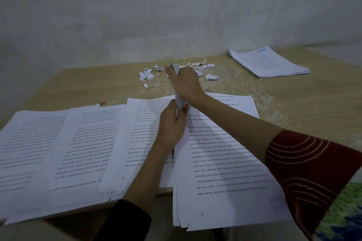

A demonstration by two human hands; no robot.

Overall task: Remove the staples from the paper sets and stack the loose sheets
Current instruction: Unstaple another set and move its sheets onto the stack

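Nearest you, the paper set (pixel 225 162) is hanging over the near edge of the table (pixel 293 103). Your left hand (pixel 172 123) is pinching a lifted white fold at its far corner, fingers curled round it. Your right hand (pixel 186 82) is clenching a slim grey tool (pixel 175 67) just beyond. Torn scraps (pixel 147 75) are lying around that fist, with spread pages (pixel 58 143) lying left and a stack of loose sheets (pixel 270 62) sitting far right.
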